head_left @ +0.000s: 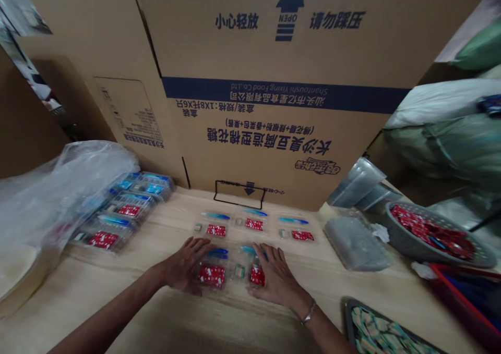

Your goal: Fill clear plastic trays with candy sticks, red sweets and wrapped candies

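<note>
Left hand (183, 265) and right hand (276, 278) are lying open, fingers spread, not clenching, pressing lightly on clear plastic trays (229, 270) on the wooden table (97, 286); cannot tell whether one tray or two. Each set is showing a red foil packet (211, 276), a blue-wrapped stick (217, 252) and a small square piece (239, 272). Three more sets (254, 226) are sitting just beyond, near a cardboard carton (274, 135). Further filled trays (129, 208) are lying leftward beside a plastic bag (58, 197).

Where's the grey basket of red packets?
Head view: the grey plastic basket sits far right on the wooden table, beside a clear plastic bag, above a red crate.
</note>
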Demonstrator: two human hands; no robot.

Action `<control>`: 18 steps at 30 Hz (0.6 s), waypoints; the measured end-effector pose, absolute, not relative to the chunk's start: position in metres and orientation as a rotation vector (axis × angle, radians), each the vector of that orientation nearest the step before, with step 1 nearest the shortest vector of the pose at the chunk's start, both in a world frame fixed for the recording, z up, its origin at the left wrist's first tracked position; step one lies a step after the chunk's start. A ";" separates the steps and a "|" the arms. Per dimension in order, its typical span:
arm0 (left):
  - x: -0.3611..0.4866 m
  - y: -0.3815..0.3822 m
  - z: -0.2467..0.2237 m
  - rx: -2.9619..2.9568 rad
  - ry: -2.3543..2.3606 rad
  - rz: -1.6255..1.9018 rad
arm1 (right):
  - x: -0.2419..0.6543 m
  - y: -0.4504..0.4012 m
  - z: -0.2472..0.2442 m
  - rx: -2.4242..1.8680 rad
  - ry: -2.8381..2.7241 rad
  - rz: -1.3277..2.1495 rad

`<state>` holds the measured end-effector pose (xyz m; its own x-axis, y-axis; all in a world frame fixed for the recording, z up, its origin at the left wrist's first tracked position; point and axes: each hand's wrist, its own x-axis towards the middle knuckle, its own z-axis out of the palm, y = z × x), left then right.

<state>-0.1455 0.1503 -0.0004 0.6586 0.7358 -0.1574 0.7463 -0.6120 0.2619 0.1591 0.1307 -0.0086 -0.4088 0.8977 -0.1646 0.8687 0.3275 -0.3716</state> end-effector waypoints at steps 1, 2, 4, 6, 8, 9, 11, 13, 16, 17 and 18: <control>-0.145 0.147 -0.003 2.572 1.172 -0.070 | 0.159 0.132 -0.009 -1.690 -2.503 0.650; -0.144 0.143 -0.006 2.575 1.166 -0.077 | 0.160 0.133 -0.009 -1.713 -2.508 0.669; -0.140 0.135 -0.010 2.587 1.160 -0.052 | 0.161 0.135 -0.009 -1.737 -2.536 0.698; -0.136 0.130 -0.012 2.590 1.155 0.010 | 0.162 0.135 -0.010 -1.739 -2.578 0.712; -0.133 0.127 -0.013 2.574 1.145 0.063 | 0.165 0.134 -0.012 -1.709 -2.609 0.702; -0.133 0.126 -0.015 2.564 1.134 0.088 | 0.168 0.133 -0.013 -1.695 -2.612 0.690; -0.135 0.123 -0.020 2.525 1.129 0.193 | 0.177 0.129 -0.015 -1.680 -2.601 0.668; -0.139 0.117 -0.028 2.396 1.227 0.437 | 0.189 0.126 -0.017 -1.715 -2.558 0.672; -0.141 0.105 -0.043 1.929 1.452 0.809 | 0.200 0.121 -0.014 -1.781 -2.451 0.714; -0.139 0.100 -0.049 1.772 1.481 0.865 | 0.198 0.121 -0.010 -1.765 -2.429 0.725; -0.136 0.097 -0.054 1.648 1.482 0.895 | 0.193 0.120 -0.006 -1.720 -2.425 0.727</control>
